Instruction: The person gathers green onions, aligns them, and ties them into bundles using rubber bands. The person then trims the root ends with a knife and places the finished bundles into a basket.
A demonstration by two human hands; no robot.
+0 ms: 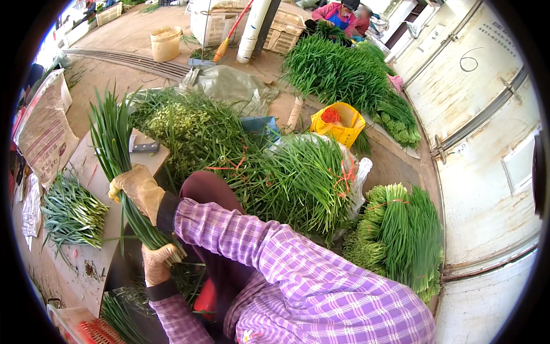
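A long bunch of green garlic chives [112, 137] stands tilted over a board-topped work table [86, 275]. My right hand [139, 189], in a worn yellowish glove, wraps around the bunch near its middle. My left hand [159, 262], also gloved, grips the pale cut ends lower down. A knife with a dark handle [146, 147] lies on the board beside the leaves. Another bunch of chives [75, 210] rests on the board's left side, pale stems pointing right.
Loose chives [300, 180] and a heap of trimmings [184, 120] lie right of the table. Tied bundles [399, 232] are stacked by a metal door [477, 142]. A yellow bag [354, 124] holds red ties. Beyond are a bucket [166, 45], a broom [221, 49] and a person [337, 17].
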